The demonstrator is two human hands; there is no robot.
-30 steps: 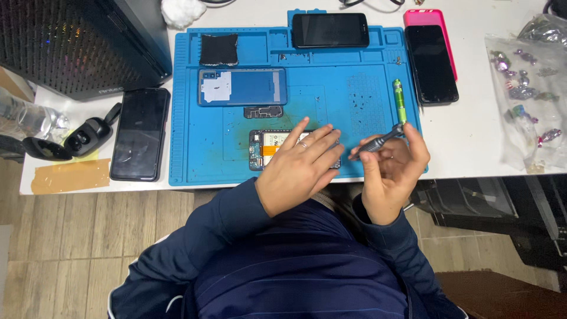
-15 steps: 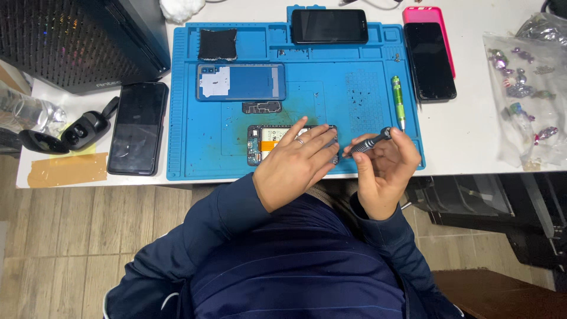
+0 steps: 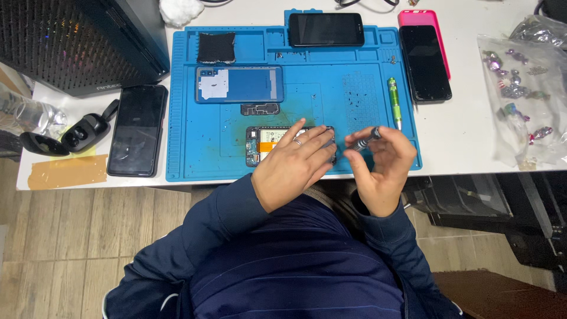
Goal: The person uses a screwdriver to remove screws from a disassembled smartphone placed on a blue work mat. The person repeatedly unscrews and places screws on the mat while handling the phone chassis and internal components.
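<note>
An opened phone with its insides showing lies on the blue work mat near the front edge. My left hand rests flat over its right half, holding it down. My right hand grips a small dark screwdriver, whose tip points left toward the phone's right end. A blue phone back cover and a small black part lie on the mat above the phone.
On the mat also lie a green screwdriver, a dark square pad and a black phone. A black phone on a pink case, a plastic bag, another phone, earbuds case and a computer tower surround it.
The view has shifted slightly. My right hand has brought the screwdriver a little lower and closer to the phone's right end. My left hand stays on the phone.
</note>
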